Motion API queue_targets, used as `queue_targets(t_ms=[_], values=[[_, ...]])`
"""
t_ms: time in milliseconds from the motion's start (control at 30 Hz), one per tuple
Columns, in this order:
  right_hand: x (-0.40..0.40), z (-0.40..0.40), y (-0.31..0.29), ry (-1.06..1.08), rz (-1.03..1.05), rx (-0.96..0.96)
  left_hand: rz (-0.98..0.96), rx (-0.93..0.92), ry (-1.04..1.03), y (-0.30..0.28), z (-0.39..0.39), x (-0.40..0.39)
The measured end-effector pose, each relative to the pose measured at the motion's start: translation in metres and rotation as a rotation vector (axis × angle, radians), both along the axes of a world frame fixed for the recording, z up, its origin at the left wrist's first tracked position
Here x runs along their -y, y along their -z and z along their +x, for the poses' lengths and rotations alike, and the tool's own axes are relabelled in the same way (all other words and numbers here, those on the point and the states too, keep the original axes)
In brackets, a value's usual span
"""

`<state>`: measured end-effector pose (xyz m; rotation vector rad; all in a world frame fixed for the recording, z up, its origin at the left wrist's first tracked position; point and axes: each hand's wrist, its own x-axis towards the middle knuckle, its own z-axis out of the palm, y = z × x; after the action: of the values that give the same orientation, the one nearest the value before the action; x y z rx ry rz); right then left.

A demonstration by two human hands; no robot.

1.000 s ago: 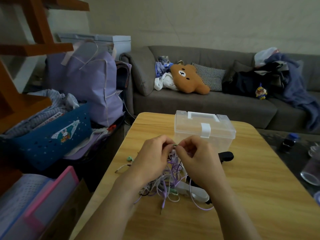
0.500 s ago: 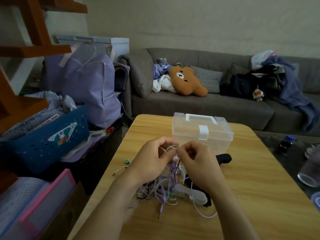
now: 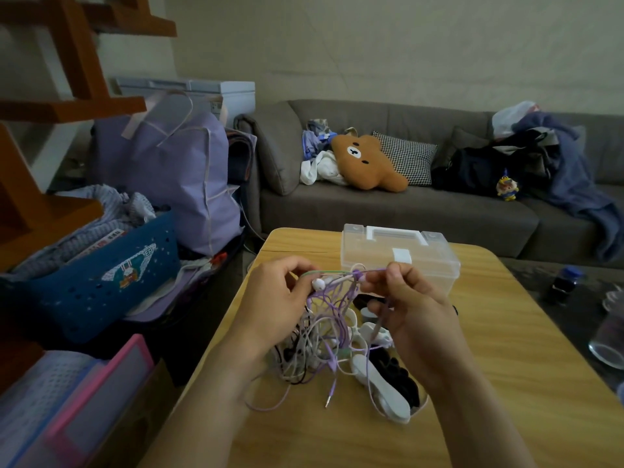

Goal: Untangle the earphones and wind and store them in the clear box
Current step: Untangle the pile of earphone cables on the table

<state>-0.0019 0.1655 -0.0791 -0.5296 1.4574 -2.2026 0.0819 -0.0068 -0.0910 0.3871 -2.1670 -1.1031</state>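
A tangle of earphones [image 3: 326, 329] in purple, white, green and black cords hangs between my hands over the wooden table [image 3: 489, 393]. My left hand [image 3: 273, 305] pinches cords at the upper left of the tangle, beside a white earbud. At the upper right my right hand [image 3: 410, 309] pinches a purple cord near a purple earbud. A green strand is stretched between the two hands. A purple plug dangles near the tabletop. The clear box [image 3: 401, 256] with a white handle and latch stands with its lid down just behind my hands.
White and black gadgets [image 3: 388, 390] lie under the tangle on the table. A glass jar [image 3: 611, 332] and a dark bottle [image 3: 565, 282] sit off the right edge. A blue basket [image 3: 101, 278] and bags crowd the left. A grey sofa stands behind.
My hands have drawn apart and risen slightly, lifting the tangle and stretching a green and a purple strand between them. A white earbud has come into view by my left fingers.
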Motion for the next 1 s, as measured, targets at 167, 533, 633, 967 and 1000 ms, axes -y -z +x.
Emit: queue_targets(t_ms=[167,533,633,967,1000], values=[[0.001,0.000,0.002,0.061,0.123,-0.141,0.020,0.017,-0.006,-0.001,0.000,-0.002],[-0.003,0.003,-0.006,0.008,0.231,-0.433,0.122,0.029,0.374,-0.005,0.000,-0.025],[0.001,0.001,-0.004,0.129,0.239,-0.455,0.008,0.066,0.320,0.005,-0.007,-0.024],[-0.009,-0.002,-0.018,0.322,0.120,-0.499,-0.049,0.118,0.228,0.012,-0.009,-0.014],[-0.009,-0.002,-0.019,0.338,0.091,-0.491,-0.036,0.100,0.227,0.012,-0.009,-0.013]])
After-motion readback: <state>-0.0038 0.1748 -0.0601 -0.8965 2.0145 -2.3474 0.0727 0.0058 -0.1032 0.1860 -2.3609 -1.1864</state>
